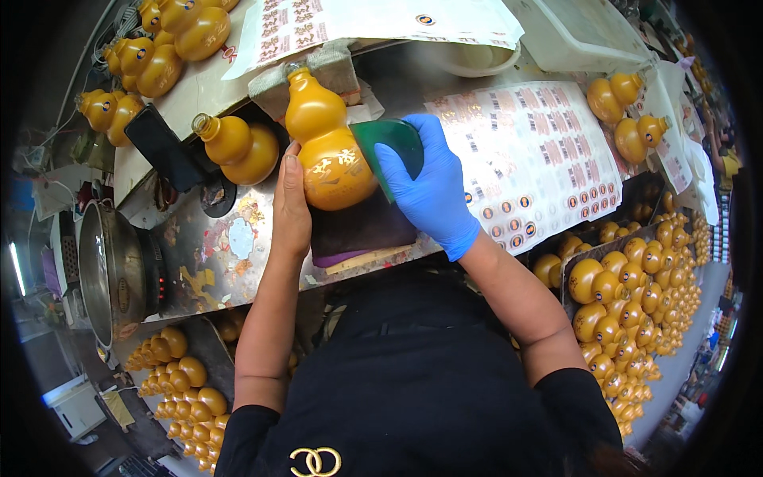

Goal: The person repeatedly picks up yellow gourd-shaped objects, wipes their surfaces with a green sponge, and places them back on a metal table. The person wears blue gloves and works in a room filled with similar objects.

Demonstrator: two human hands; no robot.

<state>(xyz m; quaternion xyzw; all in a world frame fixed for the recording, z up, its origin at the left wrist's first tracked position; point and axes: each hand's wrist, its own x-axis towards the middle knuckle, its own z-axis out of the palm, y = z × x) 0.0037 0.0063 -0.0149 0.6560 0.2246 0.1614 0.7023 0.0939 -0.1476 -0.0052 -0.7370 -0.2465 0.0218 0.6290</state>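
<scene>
Yellow gourd bottle left of label sheet: likely rigid, slippery, breakable; best held round lower bulb. Bare left hand cups bulb; gloved right hand grips flat green tool.

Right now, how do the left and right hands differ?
The left hand is bare; the right hand wears a blue glove.
The left hand touches the yellow gourd-shaped bottle; the right hand holds a flat green tool at its side.
Both hands work at one bottle.
</scene>
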